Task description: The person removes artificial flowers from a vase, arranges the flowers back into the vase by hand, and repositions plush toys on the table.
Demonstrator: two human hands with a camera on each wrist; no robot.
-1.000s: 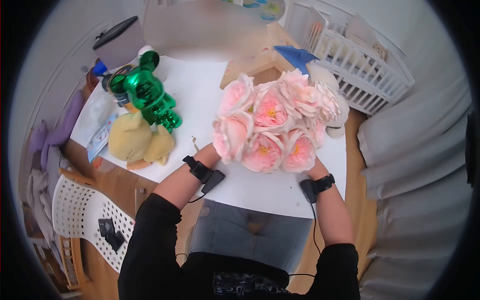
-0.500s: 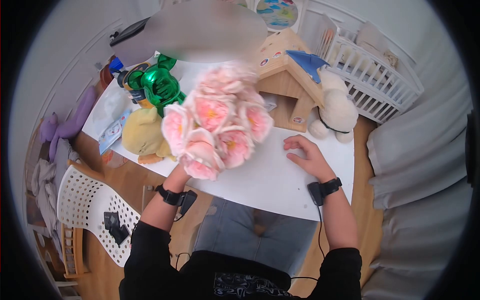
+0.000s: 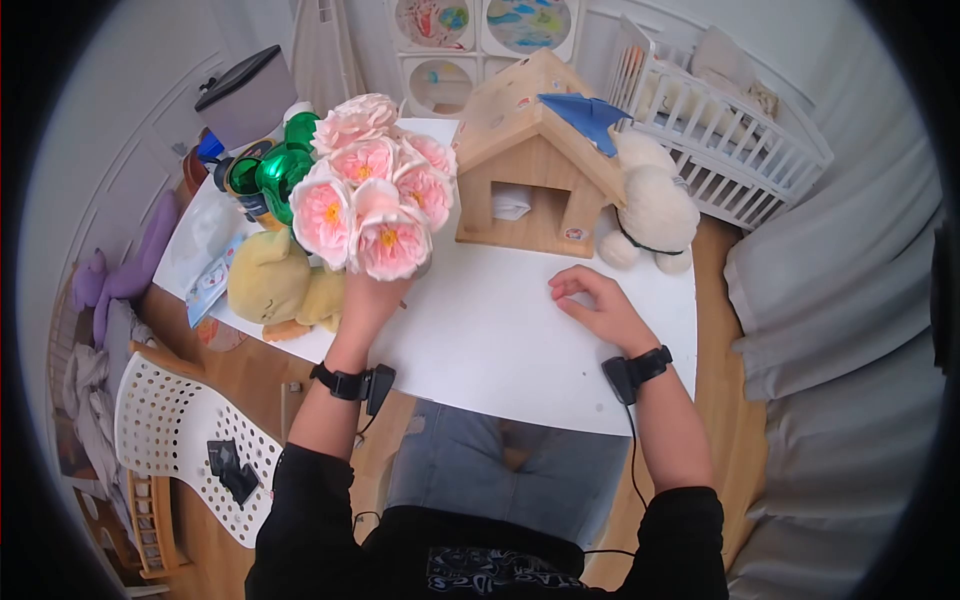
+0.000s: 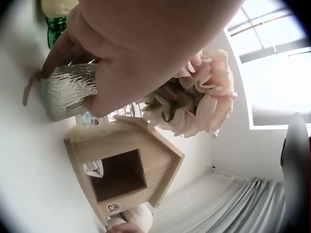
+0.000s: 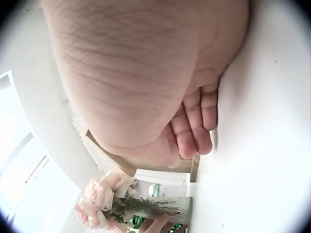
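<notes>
My left hand grips a clear ribbed glass vase, its thumb and fingers curled round the side. Out of the vase rises a bunch of pale pink roses, which covers the vase and fingertips in the head view. The base of the vase is right at the white tabletop. Over to the right, my right hand rests on the table with loosely bent fingers and holds nothing. Just left of the roses lies a yellow plush toy. Behind them is a shiny green figure, partly hidden.
A wooden toy house with a blue piece on its roof stands at the back of the table. Beside it sits a white plush toy. A white perforated chair is at the left, a white crib behind right.
The roses, held at first between both hands, have moved left across the table with my left hand. My right hand let go and stays at the right. The wooden house is now uncovered.
</notes>
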